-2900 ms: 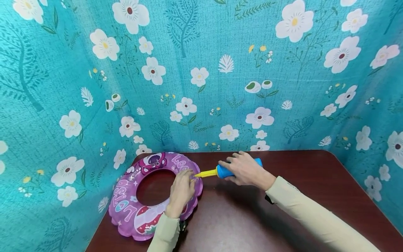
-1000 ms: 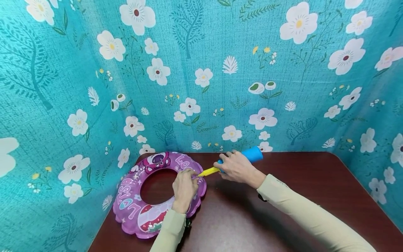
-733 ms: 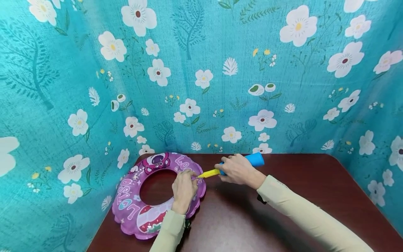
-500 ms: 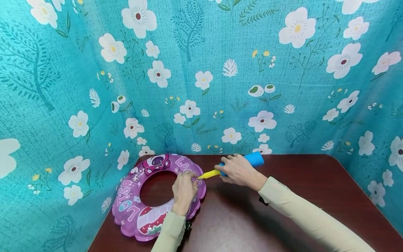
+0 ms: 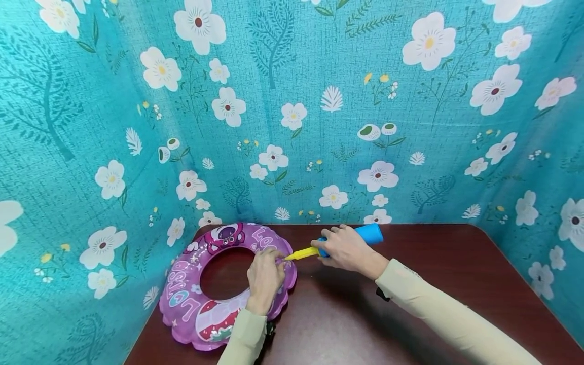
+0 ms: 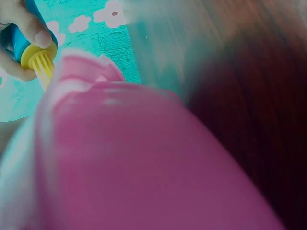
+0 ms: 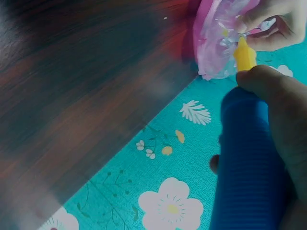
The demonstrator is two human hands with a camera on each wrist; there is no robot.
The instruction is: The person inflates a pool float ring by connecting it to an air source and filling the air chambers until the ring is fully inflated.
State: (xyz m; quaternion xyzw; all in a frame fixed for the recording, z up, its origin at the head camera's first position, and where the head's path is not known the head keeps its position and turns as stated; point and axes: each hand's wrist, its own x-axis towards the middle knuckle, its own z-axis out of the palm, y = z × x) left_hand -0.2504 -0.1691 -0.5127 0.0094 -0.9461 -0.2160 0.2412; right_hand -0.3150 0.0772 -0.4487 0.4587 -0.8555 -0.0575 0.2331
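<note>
A purple inflatable swim ring (image 5: 180, 286) with printed letters and a bear lies at the left of the table in the head view. My left hand (image 5: 264, 276) pinches its valve at the right side. My right hand (image 5: 349, 248) grips a blue hand pump (image 5: 371, 233) near its front end. The pump's yellow nozzle (image 5: 302, 253) points left, its tip right at the left fingertips. In the right wrist view, the nozzle (image 7: 245, 55) meets clear plastic around the valve. The ring (image 6: 144, 158) fills much of the left wrist view and hides the left fingers.
The dark reddish-brown table (image 5: 328, 324) reaches back to a teal curtain (image 5: 315, 137) with white flowers. The curtain also hangs along the left and right sides. The ring sits close to the table's left edge.
Since the oldest frame, my right hand has shifted its grip forward along the pump, so more blue barrel shows behind it. The pump's rear end has dipped slightly. My left hand stays at the valve.
</note>
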